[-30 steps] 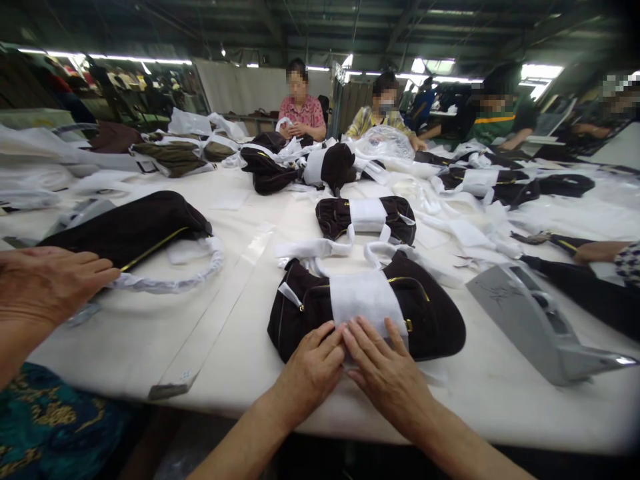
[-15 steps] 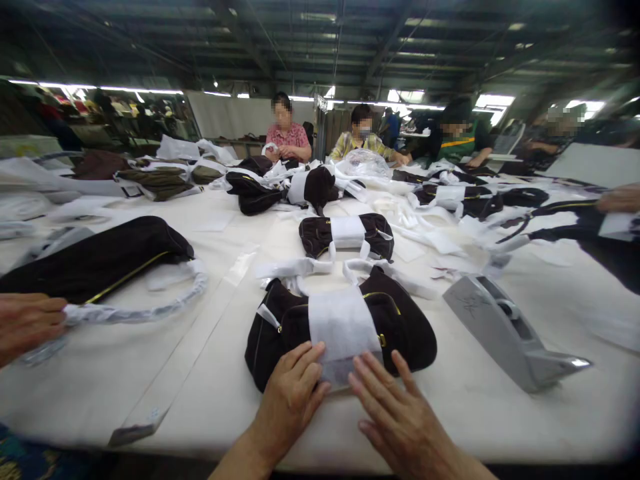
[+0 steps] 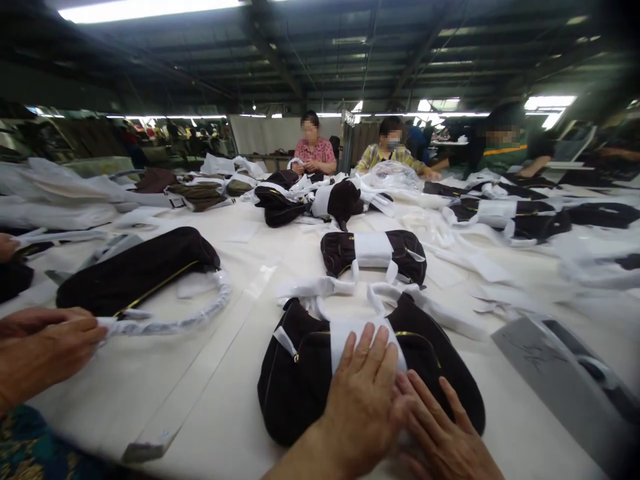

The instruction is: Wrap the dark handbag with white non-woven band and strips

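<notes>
A dark, gold-zipped bag [image 3: 295,393] was laid flat on the white tabletop [image 3: 225,400], its middle crossed by a white band [image 3: 339,339], one zipper pull [image 3: 285,341] sheathed in white.

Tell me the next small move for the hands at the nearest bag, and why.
Probably draw the left hand toward the wearer, smoothing the white band while the right hand steadies the dark bag: the left hand lies flat over the band, the right is beside it at the bag's near side, and the covered part's flatness can't be seen.
</notes>
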A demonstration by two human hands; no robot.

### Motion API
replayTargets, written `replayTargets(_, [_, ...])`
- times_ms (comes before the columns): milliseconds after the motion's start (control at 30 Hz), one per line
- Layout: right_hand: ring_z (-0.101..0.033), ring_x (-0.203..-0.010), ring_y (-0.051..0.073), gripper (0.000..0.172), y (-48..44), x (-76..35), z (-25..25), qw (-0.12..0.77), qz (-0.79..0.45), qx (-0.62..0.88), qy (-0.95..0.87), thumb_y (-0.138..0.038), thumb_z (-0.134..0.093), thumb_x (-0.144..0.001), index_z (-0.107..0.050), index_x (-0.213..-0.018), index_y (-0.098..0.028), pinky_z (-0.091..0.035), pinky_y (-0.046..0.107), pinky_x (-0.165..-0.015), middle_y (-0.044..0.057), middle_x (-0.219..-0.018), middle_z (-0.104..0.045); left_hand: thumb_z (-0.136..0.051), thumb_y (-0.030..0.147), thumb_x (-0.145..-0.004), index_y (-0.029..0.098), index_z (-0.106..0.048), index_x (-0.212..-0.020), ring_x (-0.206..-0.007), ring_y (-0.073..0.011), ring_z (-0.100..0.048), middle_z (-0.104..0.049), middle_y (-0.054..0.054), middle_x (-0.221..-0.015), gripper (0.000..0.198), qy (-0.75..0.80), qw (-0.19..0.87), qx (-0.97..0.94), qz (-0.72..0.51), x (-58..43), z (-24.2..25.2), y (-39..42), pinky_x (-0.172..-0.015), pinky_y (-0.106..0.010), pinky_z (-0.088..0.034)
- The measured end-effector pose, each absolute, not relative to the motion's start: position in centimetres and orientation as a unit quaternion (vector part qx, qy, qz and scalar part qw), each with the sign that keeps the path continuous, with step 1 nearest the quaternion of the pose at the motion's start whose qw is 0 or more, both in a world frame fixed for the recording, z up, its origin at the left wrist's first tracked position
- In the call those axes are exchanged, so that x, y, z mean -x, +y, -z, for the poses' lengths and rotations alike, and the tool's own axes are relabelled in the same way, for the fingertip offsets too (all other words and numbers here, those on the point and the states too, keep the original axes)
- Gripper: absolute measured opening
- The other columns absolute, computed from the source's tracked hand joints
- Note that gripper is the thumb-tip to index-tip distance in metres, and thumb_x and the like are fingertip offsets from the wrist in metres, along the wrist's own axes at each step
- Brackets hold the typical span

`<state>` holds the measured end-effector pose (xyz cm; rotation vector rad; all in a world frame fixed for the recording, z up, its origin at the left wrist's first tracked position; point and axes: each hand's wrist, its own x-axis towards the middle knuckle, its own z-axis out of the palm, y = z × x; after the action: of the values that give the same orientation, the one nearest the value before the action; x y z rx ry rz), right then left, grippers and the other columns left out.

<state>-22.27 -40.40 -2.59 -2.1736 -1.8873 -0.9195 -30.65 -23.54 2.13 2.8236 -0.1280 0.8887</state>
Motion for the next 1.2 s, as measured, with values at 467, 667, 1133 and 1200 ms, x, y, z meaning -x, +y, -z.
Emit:
replayTargets(467, [-0.055, -0.105, 0.02, 0.042, -31.7, 6.4, -6.8, 0.05, -0.074, 0.664, -0.743, -0.012, -0.038, -0.086, -0.049, -0.123, -0.029, -0.045, 0.03, -0.085, 0.004, -0.126, -0.05, -0.04, 0.055, -0.08, 0.013, -0.042, -0.127, -0.125, -0.0309, -0.032, -0.042, -0.011, -0.133, 0.063, -0.027, 0.032, -0.942, -0.332, 27.5, 1.5, -23.5, -0.102, -0.046, -0.024])
replayTargets(667, [-0.059, -0.083, 0.015, 0.023, -28.1, 4.0, -5.8, -0.037, -0.122, 0.569, -0.813, -0.015, -0.041, -0.087, -0.062, -0.095, -0.018, -0.042, 0.021, -0.063, 0.006, -0.095, -0.063, -0.039, 0.058, -0.079, 0.016, -0.051, -0.12, -0.121, -0.0277, -0.038, -0.05, -0.008, -0.126, 0.06, -0.027, 0.02, -0.925, -0.378, 26.5, 2.6, -23.3, -0.105, -0.042, -0.019])
replayTargets(1133, [-0.055, -0.063, 0.011, 0.026, -26.9, 4.3, -2.7, -0.1, -0.146, 0.598, -0.782, -0.002, -0.042, -0.083, -0.062, -0.073, -0.014, -0.037, 0.021, -0.057, 0.003, -0.074, -0.062, -0.035, 0.058, -0.081, 0.017, -0.056, -0.113, -0.116, -0.0257, -0.044, -0.057, -0.007, -0.118, 0.056, -0.027, 0.042, -0.912, -0.407, 25.9, 3.1, -23.0, -0.105, -0.041, -0.021])
replayTargets(1200, [-0.055, -0.06, 0.012, 0.025, -26.8, 4.7, -3.3, -0.108, -0.147, 0.611, -0.77, -0.001, -0.044, -0.08, -0.063, -0.072, -0.014, -0.036, 0.021, -0.054, 0.003, -0.073, -0.062, -0.036, 0.058, -0.08, 0.017, -0.056, -0.113, -0.117, -0.0257, -0.044, -0.056, -0.008, -0.118, 0.056, -0.025, 0.041, -0.913, -0.404, 26.1, 3.0, -23.2, -0.104, -0.041, -0.023])
